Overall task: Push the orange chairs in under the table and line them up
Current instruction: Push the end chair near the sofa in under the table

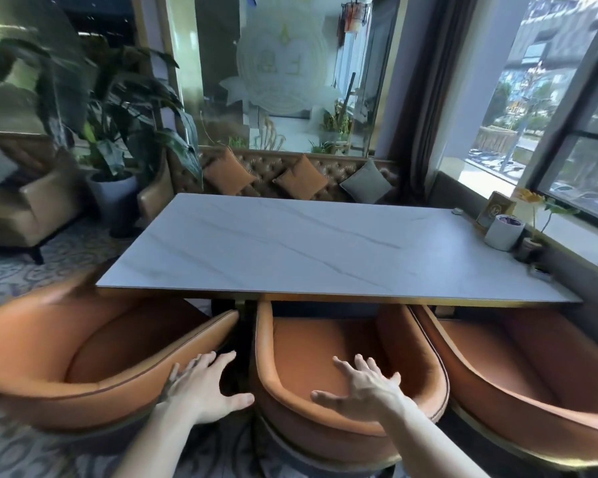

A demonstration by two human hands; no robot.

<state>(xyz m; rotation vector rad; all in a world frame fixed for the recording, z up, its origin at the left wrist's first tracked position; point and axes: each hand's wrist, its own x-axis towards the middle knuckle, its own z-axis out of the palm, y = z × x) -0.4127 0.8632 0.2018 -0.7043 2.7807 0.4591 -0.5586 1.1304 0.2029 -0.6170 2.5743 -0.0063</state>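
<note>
three orange leather tub chairs (346, 343) at white marble table (290, 246), left hand (204, 388) spread wide on left chair's back; right hand (363, 388) splayed over middle chair

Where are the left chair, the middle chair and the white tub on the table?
left chair (94, 339): head view, on its curved inner backrest.
middle chair (311, 343): head view, on its seat cushion.
white tub (503, 232): head view, on its side wall, far right of the table.

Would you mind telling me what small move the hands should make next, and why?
Probably swing the left chair square with the left hand resting on its back rim: it sits angled and blurred, while the middle chair and right chair already tuck under the table edge. The right hand hovers open.
</note>
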